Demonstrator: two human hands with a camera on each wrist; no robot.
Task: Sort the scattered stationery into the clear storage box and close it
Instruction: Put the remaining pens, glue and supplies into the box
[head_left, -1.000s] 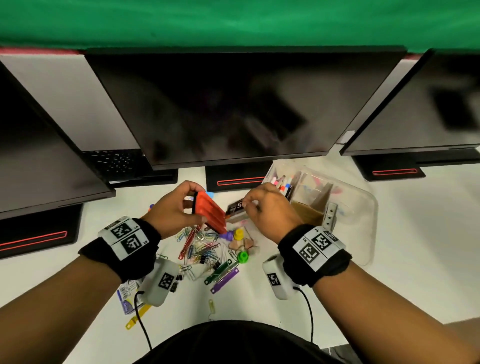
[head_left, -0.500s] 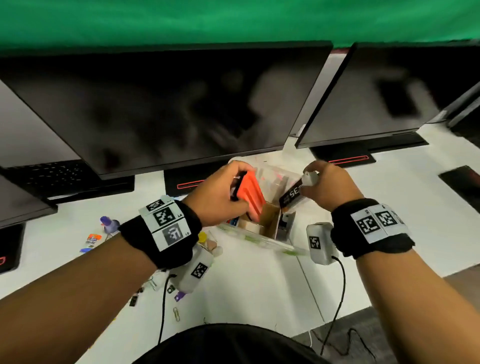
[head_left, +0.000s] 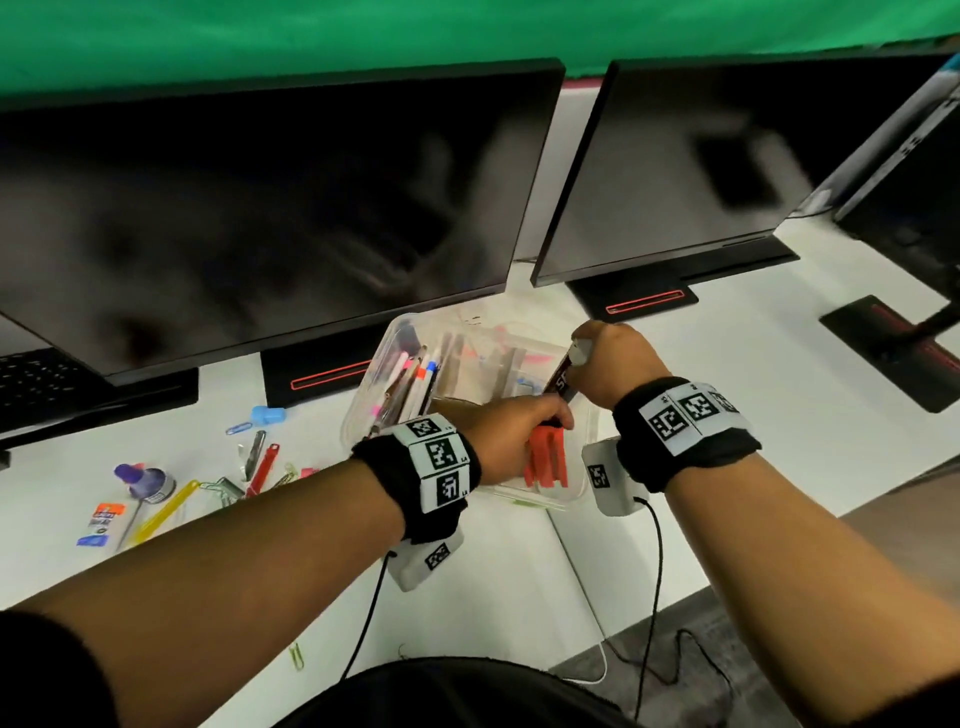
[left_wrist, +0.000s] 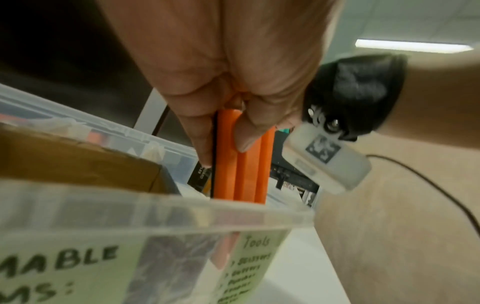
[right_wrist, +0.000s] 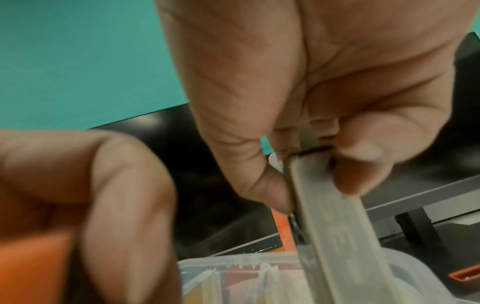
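The clear storage box (head_left: 535, 496) stands open on the white desk, with cardboard dividers (left_wrist: 78, 160) and pens (head_left: 410, 379) inside. My left hand (head_left: 540, 421) pinches an orange ridged item (head_left: 545, 462) upright, its lower end inside the box's near right corner, behind a label reading "Tools" (left_wrist: 255, 242). In the left wrist view, the left hand (left_wrist: 223, 148) holds the orange ridged item (left_wrist: 241, 164) behind the box rim (left_wrist: 182, 209). My right hand (head_left: 582, 358) pinches a small dark box with white print (head_left: 563, 382), tilted over the right side. In the right wrist view, the right hand (right_wrist: 311, 185) grips this dark box (right_wrist: 332, 216).
Loose stationery lies left of the box: a glue bottle (head_left: 145, 480), a yellow strip (head_left: 161, 512), a red cutter (head_left: 262, 462), a blue piece (head_left: 267, 415) and paper clips (head_left: 223, 488). Monitors (head_left: 260, 208) stand close behind. The desk's edge (head_left: 582, 582) runs just right of the box.
Both hands carried their items from above the pile rightward to the box. The orange item has gone down into the near right corner. The dark box now hangs over the right side.
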